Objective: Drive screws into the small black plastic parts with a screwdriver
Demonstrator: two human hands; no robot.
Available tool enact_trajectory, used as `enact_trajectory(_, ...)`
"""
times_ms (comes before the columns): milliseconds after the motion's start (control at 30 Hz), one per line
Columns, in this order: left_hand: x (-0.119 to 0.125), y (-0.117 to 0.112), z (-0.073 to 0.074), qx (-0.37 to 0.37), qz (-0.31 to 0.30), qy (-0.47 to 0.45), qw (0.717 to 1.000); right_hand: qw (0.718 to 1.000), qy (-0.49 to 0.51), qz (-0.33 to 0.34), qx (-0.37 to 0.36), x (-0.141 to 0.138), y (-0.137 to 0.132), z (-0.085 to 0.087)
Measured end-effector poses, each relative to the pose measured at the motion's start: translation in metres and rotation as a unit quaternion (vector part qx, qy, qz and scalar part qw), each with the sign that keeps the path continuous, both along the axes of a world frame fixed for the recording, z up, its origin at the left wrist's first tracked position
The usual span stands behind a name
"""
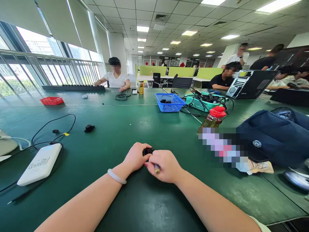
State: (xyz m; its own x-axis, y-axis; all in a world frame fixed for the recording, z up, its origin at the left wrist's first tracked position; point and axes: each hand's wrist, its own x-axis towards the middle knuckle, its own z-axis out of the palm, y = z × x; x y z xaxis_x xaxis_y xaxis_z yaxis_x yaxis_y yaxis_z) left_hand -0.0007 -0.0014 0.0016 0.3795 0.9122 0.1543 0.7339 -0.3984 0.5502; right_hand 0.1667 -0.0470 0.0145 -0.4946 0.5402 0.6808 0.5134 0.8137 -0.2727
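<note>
A person's left hand (138, 156) curls closed around a small black part (148, 151) at the near middle of the green table (120, 125); the right hand (166, 166), fingers folded, grips a brown-ended tool (157, 169) just beside it; a white device (40, 165) lies farther left.

Counting one glossy black part (148, 151), one slim tool (157, 169) and one bracelet (117, 177). Tallying one red basket (51, 101), one blue basket (170, 108) and one teal basket (198, 104), making three on one green table (84, 151). Adding one red-lidded bottle (213, 121) and one amber bottle (141, 88), making two. Including one navy bag (280, 129), one white device (40, 164), one computer case (256, 83) and probably two loose black pieces (89, 128) (55, 131), showing small.
</note>
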Motion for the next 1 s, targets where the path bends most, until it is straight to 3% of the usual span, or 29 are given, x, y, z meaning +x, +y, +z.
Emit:
enact_trajectory(67, -0.001, 0.000, 0.000, 0.004, -0.007, -0.001, 1.000, 0.986, 0.121, -0.036, -0.108, 0.011, 0.007, 0.005)
enact_trajectory(200, -0.001, 0.000, 0.002, -0.003, -0.001, -0.004, 1.000, 0.889, 0.340, -0.098, -0.290, 0.027, 0.024, 0.003)
enact_trajectory(233, -0.001, 0.000, 0.003, -0.005, 0.002, -0.004, 1.000, 0.867, 0.370, -0.104, -0.317, 0.028, 0.026, 0.002)
enact_trajectory(300, -0.001, -0.001, 0.004, -0.007, 0.004, 0.000, 1.000, 0.852, 0.396, -0.100, -0.328, 0.028, 0.027, 0.000)
enact_trajectory(367, 0.000, -0.001, 0.004, -0.006, 0.001, 0.004, 1.000, 0.870, 0.378, -0.087, -0.304, 0.025, 0.022, 0.000)
enact_trajectory(500, 0.001, 0.000, 0.002, -0.001, -0.003, 0.004, 1.000, 0.947, 0.250, -0.043, -0.198, 0.018, 0.007, 0.006)
enact_trajectory(567, 0.001, 0.000, 0.002, 0.000, -0.006, 0.001, 1.000, 0.966, 0.204, -0.031, -0.153, 0.016, 0.003, 0.008)
enact_trajectory(1000, 0.000, -0.001, 0.002, -0.002, -0.001, -0.003, 1.000, 0.976, 0.181, -0.043, -0.116, 0.018, 0.005, 0.007)
